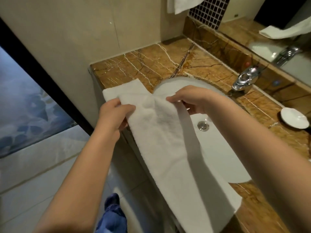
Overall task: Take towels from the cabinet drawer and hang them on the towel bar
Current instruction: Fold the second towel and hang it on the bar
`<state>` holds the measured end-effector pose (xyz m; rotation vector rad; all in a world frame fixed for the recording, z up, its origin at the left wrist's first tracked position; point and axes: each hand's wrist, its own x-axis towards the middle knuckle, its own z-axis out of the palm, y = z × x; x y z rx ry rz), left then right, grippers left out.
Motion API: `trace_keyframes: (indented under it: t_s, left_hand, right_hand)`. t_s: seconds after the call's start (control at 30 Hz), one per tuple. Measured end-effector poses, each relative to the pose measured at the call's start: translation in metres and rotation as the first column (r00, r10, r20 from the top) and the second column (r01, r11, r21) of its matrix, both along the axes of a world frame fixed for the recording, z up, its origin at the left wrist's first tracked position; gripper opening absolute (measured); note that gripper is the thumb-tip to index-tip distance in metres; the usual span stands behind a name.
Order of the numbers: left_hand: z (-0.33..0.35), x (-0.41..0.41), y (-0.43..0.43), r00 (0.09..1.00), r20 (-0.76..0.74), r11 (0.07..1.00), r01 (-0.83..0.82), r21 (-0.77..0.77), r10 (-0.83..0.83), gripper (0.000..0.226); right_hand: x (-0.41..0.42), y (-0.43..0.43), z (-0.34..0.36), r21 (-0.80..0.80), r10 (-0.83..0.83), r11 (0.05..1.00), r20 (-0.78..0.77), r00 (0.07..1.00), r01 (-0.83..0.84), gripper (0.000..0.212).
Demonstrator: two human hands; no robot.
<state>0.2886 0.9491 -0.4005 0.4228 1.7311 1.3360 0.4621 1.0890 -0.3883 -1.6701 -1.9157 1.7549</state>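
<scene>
A long white towel (170, 145) hangs in front of me over the sink's near edge, its lower end draping down past the counter front. My left hand (114, 113) pinches its upper left edge and my right hand (190, 100) pinches its upper right edge. Behind the held towel, a second white towel (124, 89) lies flat on the counter's left front corner. Another white towel (183, 4) hangs on the wall at the top; the bar holding it is out of frame. The cabinet drawer is hidden.
A brown marble counter (151, 64) holds a white sink (218, 145) with a chrome faucet (244, 79). A white soap dish (294, 117) sits at the right. A mirror (277, 31) spans the back right. Tiled floor (42, 165) lies at the left.
</scene>
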Motion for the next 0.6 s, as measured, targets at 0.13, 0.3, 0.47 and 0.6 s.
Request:
trace_keyframes:
  t_s: [0.13,0.3,0.47,0.6]
  left_hand:
    - [0.044,-0.008,0.003,0.993,-0.053,0.994,0.108,-0.001,-0.108,0.046]
    - [0.094,-0.022,0.011,0.983,-0.096,0.987,0.161,0.025,-0.158,0.053]
    - [0.139,-0.037,0.029,0.978,-0.084,0.976,0.199,0.094,-0.191,0.01]
    - [0.179,-0.038,0.043,0.973,-0.066,0.957,0.23,0.174,-0.222,0.007]
  right_hand:
    - [0.002,0.0,0.035,-0.014,-0.05,0.999,-0.066,0.997,0.049,0.018]
    - [0.002,0.004,0.086,-0.016,-0.14,0.99,-0.175,0.974,0.14,0.019]
    - [0.003,0.01,0.137,0.047,-0.165,0.983,-0.225,0.96,0.18,0.019]
    - [0.002,0.015,0.177,0.104,-0.189,0.969,-0.263,0.946,0.223,0.035]
